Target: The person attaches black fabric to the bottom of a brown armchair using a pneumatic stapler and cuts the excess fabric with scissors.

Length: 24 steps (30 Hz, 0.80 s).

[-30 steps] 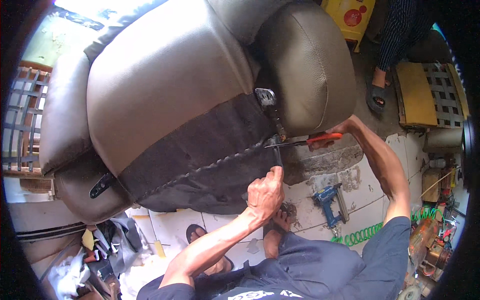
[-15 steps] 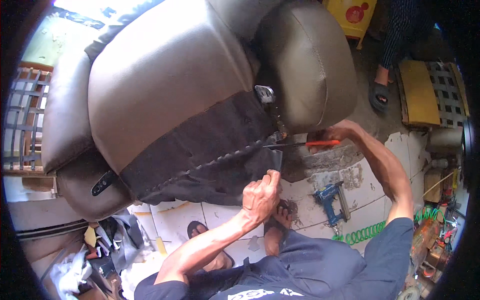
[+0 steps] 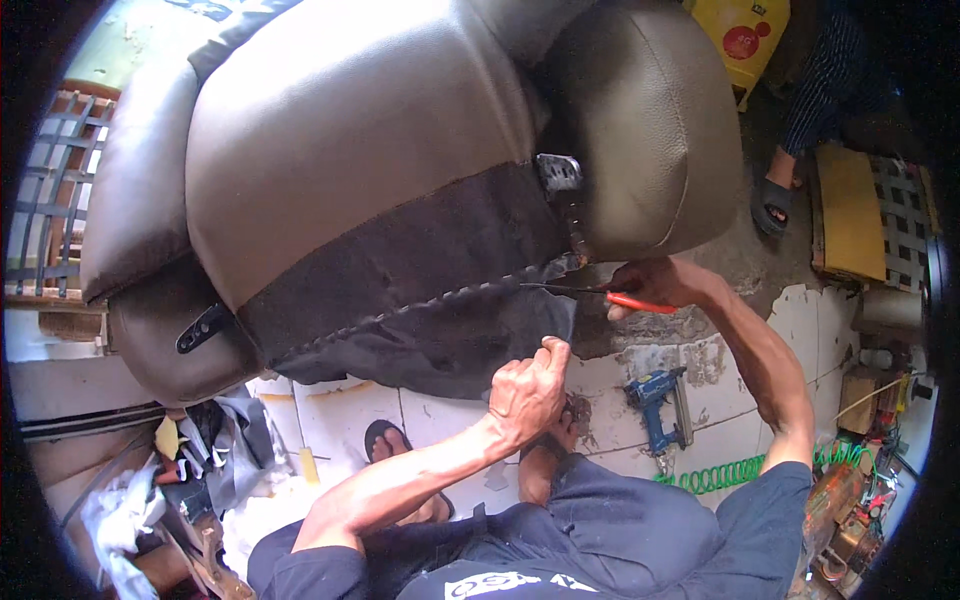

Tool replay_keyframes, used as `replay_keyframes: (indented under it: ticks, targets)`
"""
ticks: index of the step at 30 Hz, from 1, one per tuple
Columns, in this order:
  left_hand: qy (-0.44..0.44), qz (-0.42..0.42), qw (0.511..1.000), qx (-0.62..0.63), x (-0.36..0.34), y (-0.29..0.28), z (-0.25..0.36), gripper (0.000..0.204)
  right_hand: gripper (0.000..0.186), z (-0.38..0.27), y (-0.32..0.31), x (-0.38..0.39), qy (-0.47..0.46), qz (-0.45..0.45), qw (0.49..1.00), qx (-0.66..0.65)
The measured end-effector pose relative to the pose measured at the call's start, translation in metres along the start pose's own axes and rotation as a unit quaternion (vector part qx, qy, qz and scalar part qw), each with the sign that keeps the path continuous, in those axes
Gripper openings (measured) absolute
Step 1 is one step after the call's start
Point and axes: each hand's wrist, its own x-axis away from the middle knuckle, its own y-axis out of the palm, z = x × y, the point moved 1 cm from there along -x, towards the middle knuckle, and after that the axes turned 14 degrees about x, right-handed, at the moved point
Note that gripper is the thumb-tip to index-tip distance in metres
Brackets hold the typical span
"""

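Note:
A brown leather recliner seat stands before me, with black fabric along its near side and a row of light stitches or staples across it. My left hand is closed on the loose lower edge of the black fabric, near its right corner, and pulls it toward me. My right hand is closed round red-handled scissors. Their dark thin blades lie at the fabric just below the stitch line's right end. Whether they are cutting, I cannot tell.
A blue staple gun lies on the white tile floor, joined to a green coiled hose. Scraps pile at left. Another person's sandalled foot is at upper right, beside a webbed frame. Metal brackets jut from the seat.
The view has shifted slightly. The scissors have tilted, their red handle now lower than the tips, which are further left along the fabric. My left hand keeps its hold on the fabric.

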Motion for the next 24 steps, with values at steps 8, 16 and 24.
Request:
replay_keyframes:
  ticks: [8,16,24]
  targets:
    - [0.017,-0.027,0.999,-0.004,0.012,-0.012,0.001,0.043,0.060,-0.023,0.002,-0.005,-0.031,0.015,0.998,0.047]
    - [0.046,-0.046,0.998,-0.006,0.028,-0.021,0.000,0.042,0.061,-0.051,0.000,-0.008,-0.032,-0.023,0.999,0.005]
    - [0.122,-0.121,0.985,-0.016,0.065,-0.033,0.005,0.037,0.064,-0.105,-0.005,-0.042,-0.060,0.000,0.991,0.118]
